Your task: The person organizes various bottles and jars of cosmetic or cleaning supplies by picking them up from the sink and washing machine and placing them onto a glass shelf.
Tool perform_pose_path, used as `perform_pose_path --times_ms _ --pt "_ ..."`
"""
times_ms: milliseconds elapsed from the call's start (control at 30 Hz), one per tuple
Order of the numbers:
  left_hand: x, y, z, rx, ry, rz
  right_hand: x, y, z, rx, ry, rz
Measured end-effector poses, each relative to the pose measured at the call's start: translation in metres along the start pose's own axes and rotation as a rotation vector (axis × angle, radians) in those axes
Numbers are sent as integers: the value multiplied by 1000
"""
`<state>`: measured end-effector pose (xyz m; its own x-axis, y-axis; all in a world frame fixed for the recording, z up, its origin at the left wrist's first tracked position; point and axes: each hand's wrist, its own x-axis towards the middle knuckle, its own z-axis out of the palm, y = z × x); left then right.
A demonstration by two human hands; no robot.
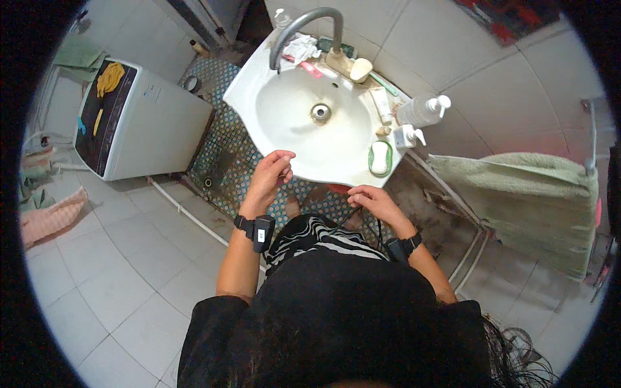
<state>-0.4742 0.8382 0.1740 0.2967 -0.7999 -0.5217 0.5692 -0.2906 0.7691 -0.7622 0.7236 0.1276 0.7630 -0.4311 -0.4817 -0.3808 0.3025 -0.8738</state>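
Note:
A white ceramic washbasin [335,155] is in front of me, with a metal drain [320,113] at its bottom and a curved grey faucet [310,19] arching over its back. My left hand [270,175] hovers by the basin's front left rim, its fingers loosely curled and nothing seen in them. Off the front right rim is my right hand [377,202], with bent fingers and no object visible. Close to it, a white bar of soap [380,158] lies in a green soap dish [372,170]. Each wrist wears a black strapped device.
Right of the bowl stand a clear pump bottle [418,112], a small white pump bottle [405,137] and a white tube [381,105]. A pink razor-like item [310,69] and crumpled white tissue [302,47] lie behind. A washing machine [155,121] stands left; a green towel [524,203] hangs right.

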Motion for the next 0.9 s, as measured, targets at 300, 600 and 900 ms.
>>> perform_pose_path --times_ms 300,600,900 --pt "-19 15 -59 -45 93 49 45 -30 58 11 -85 118" --pt "-53 26 -140 -26 123 109 76 -20 140 88 -115 139" --pt "-83 45 -201 -154 210 227 102 -41 189 152 -113 206"
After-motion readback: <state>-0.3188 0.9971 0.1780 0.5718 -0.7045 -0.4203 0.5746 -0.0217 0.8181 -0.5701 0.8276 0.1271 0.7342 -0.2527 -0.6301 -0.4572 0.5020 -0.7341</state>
